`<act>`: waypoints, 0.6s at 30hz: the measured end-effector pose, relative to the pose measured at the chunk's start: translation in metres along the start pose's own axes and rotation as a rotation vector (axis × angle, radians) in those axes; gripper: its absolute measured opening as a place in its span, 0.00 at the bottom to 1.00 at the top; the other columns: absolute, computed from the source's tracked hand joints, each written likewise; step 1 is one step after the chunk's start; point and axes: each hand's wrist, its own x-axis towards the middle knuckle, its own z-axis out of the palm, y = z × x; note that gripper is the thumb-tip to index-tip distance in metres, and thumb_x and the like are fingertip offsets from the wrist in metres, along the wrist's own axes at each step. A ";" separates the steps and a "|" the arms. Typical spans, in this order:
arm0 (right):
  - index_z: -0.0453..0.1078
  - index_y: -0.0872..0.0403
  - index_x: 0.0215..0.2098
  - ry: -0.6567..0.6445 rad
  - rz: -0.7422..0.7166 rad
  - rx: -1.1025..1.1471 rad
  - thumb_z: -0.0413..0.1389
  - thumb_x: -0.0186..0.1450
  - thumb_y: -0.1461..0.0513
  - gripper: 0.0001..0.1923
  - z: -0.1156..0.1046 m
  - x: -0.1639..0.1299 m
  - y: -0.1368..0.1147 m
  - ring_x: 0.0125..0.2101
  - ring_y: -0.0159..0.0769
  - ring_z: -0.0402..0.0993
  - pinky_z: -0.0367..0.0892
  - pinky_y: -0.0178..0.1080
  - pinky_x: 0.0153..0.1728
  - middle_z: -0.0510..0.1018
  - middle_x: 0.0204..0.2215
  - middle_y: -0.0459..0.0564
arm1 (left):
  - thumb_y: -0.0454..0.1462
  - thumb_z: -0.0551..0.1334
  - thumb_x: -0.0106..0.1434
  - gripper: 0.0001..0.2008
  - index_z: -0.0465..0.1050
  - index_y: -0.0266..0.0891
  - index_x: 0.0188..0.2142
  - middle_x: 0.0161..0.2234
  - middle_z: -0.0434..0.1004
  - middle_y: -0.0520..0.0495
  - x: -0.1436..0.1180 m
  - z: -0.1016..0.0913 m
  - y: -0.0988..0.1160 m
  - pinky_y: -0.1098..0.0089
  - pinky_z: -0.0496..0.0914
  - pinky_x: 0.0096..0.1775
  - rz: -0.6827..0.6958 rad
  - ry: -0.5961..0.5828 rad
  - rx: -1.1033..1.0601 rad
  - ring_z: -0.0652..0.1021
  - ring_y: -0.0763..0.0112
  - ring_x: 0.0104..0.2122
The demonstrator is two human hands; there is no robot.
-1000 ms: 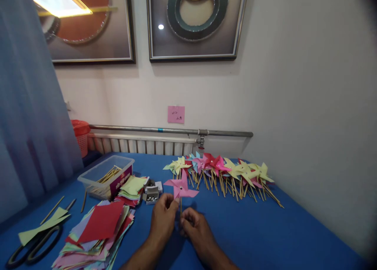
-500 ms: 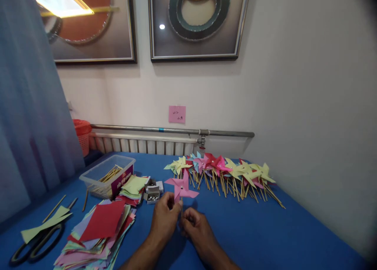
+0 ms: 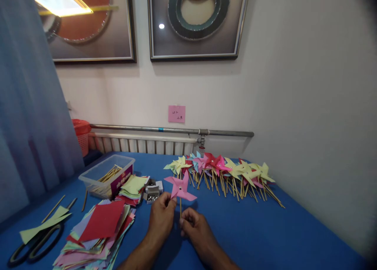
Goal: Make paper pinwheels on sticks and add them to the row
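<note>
A pink paper pinwheel (image 3: 180, 188) with a silver pin at its centre stands upright on a thin wooden stick (image 3: 180, 209) in front of me. My right hand (image 3: 196, 226) is closed, pinching the lower part of that stick. At the lower left blade, my left hand (image 3: 161, 213) has its fingers bent together against the paper edge. Part of its fingertips is hidden. Just left of the pinwheel is a small open box (image 3: 152, 195) of silver pins.
Finished pinwheels (image 3: 235, 171) lie in a row at the back right. To the left are a plastic tub (image 3: 88, 176) of sticks, coloured paper squares (image 3: 101, 221), and black-handled scissors (image 3: 44, 244) under cut yellow-green paper. A blue curtain (image 3: 32, 105) hangs at far left.
My left hand has shifted slightly left, off the stick, which now shows more between my hands. The pinwheel's blades have turned a little. My right hand has hardly moved.
</note>
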 end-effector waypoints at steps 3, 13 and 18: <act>0.66 0.52 0.27 0.000 0.013 0.009 0.54 0.59 0.61 0.04 0.001 0.000 0.001 0.20 0.31 0.68 0.60 0.33 0.25 0.72 0.18 0.41 | 0.42 0.58 0.59 0.11 0.68 0.40 0.24 0.21 0.64 0.55 0.003 -0.004 0.000 0.72 0.59 0.30 -0.005 0.026 -0.009 0.65 0.71 0.25; 0.67 0.53 0.27 -0.009 0.020 0.030 0.54 0.57 0.62 0.03 0.003 0.000 0.003 0.21 0.30 0.69 0.62 0.34 0.25 0.73 0.21 0.42 | 0.44 0.59 0.60 0.12 0.73 0.38 0.27 0.22 0.66 0.54 0.004 -0.012 0.009 0.72 0.60 0.30 -0.012 0.088 -0.026 0.66 0.71 0.25; 0.66 0.52 0.27 0.014 0.029 0.073 0.54 0.57 0.60 0.04 0.001 0.002 0.001 0.20 0.30 0.69 0.61 0.34 0.25 0.73 0.20 0.42 | 0.41 0.62 0.56 0.08 0.70 0.39 0.26 0.22 0.67 0.55 0.000 0.001 0.004 0.73 0.61 0.29 -0.037 0.038 -0.090 0.66 0.73 0.25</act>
